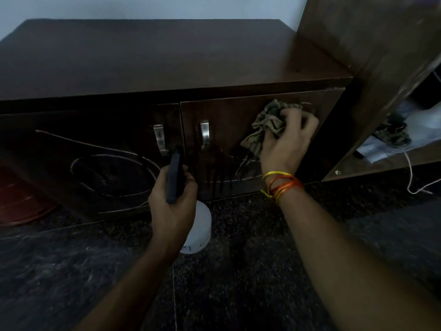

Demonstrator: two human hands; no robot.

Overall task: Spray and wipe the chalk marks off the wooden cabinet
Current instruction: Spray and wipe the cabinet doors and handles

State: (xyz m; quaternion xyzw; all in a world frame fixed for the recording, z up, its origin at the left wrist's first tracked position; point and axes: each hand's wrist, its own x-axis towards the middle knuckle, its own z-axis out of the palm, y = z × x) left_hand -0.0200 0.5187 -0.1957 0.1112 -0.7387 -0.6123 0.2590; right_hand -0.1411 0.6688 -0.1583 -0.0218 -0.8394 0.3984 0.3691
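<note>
Wiping now: right hand (290, 137) presses a crumpled olive cloth (267, 125) near the dark wooden cabinet's (143, 56) right door's top edge; left hand (173, 201) grips the white spray bottle (198, 230). Next, probably lower chalk marks (114, 173).

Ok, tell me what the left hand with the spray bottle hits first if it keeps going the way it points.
Probably the cabinet front near the door seam: the left hand aims the spray bottle at the metal handle there. Depth is unclear.

Dark speckled stone floor (250, 271) is carrying the low dark wooden cabinet (167, 63), which is sitting against the wall. A taller wooden shelf unit (372, 56) is standing just beside it on the right. A white cord (411, 177) is trailing across the floor near that unit.
</note>
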